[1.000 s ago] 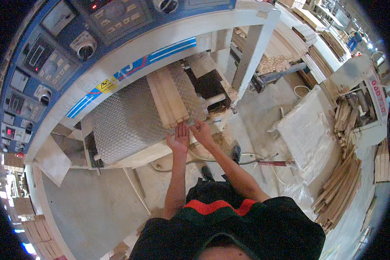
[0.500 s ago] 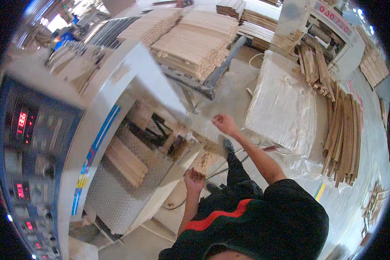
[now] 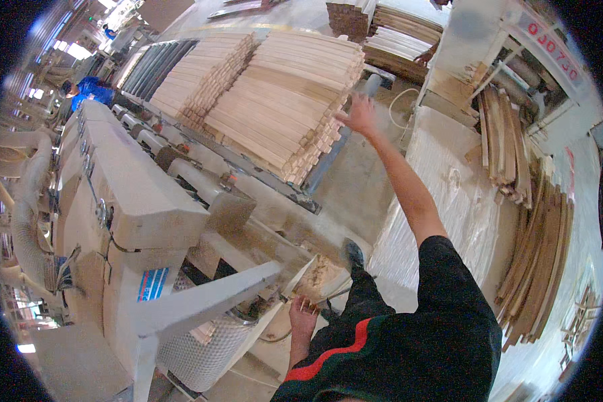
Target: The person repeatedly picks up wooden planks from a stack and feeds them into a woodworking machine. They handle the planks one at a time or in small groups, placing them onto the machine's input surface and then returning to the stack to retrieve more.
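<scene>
My right arm is stretched forward, and my right hand (image 3: 360, 115), open with fingers spread, is beside the near right end of a large stack of pale wooden strips (image 3: 285, 100). Nothing shows in that hand; whether a fingertip touches the strips I cannot tell. My left hand (image 3: 305, 315) stays low near my body, its fingers loosely bent and slightly apart, with nothing seen in it. It is next to the edge of a beige machine (image 3: 147, 208), near its dimpled metal surface (image 3: 201, 362). A second stack of pale strips (image 3: 204, 77) adjoins the first.
A plastic-wrapped block (image 3: 429, 201) stands right of my legs. Beyond it lie brown wooden strips (image 3: 539, 254). A white cabinet (image 3: 556, 87) is at the far right. A grey frame bar (image 3: 214, 298) crosses before the machine. A person in blue (image 3: 90, 90) is far left.
My right hand has reached forward to the strip stack, its fingers spreading. The view has shifted, so the control panel is out of sight and more of the machine shows. My left hand stays low.
</scene>
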`<state>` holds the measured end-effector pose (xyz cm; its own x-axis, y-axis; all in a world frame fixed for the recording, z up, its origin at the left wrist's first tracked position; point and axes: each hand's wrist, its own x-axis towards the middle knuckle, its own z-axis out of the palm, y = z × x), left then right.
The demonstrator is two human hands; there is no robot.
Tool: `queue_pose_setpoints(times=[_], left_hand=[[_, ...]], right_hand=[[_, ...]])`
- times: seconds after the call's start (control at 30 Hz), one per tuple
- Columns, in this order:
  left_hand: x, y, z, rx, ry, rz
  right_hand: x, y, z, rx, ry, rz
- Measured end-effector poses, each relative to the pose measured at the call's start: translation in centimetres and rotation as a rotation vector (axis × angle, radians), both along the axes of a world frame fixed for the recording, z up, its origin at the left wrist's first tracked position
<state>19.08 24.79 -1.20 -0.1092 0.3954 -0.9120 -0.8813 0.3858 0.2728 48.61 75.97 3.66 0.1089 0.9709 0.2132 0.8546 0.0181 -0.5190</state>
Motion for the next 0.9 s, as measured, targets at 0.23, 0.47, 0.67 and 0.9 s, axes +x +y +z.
queue_pose_setpoints(times=[0.23, 0.47, 0.67, 0.9], left_hand=[[1.0, 1.9, -0.3, -0.009, 0.083, 0.037], [2.9, 4.0, 0.6, -0.053, 0.139, 0.031], [3.6, 5.0, 0.4, -0.055, 0.117, 0.057], [4.8, 5.5, 0.6, 0.012, 0.148, 0.057]], right_hand=[[3.2, 9.8, 1.3, -0.127, -0.09, -0.016], [2.4, 11.3, 1.8, -0.119, -0.156, 0.031], [-0.8, 8.6, 4.3, -0.193, -0.244, 0.096], [-2.6, 9.0, 3.6, -0.089, -0.242, 0.186]])
